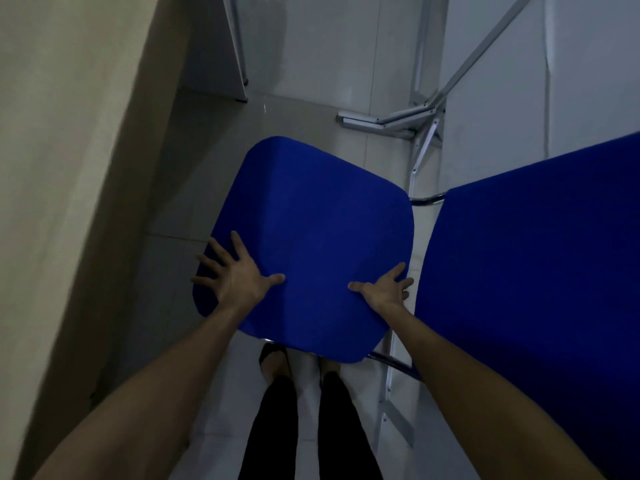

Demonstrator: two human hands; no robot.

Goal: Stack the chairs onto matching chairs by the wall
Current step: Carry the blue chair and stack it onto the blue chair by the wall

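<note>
Mid-task, looks like. Blue fabric-padded chair seat with rounded corners (311, 233) sits right in front of the person, between the beige wall panel (69, 168) on their left and a second blue upholstered chair surface (533, 271) close by on their right. The two blue pads are just beside each other, not overlapping. So my read: this chair is not yet on a matching one, or it has just been set on a stack I can't see under the pad. View is dim and straight down, so I can't tell if there's another seat beneath.

Chrome tube frame (391, 362) shows at the near right corner of the seat. Grey metal folding-table legs (398, 121) lie against the white wall further back.

Left: confirm seating or lift and place; any other chairs are out of frame.

Hands:
- Left hand (239, 275) flat on the near-left part of the seat, palm down, fingers spread wide, outer fingers reaching over the left edge, thumb pointing inward. Pressing or steadying, not wrapped around anything.
- Right hand (384, 289) on the near-right edge, fingers loosely spread and running over the side toward the neighbouring chair, thumb lying on top pointing inward. Whether the fingertips curl under the rim, can't tell.
- Both arms extended, near straight, person standing with feet just behind the seat's near edge.
</note>
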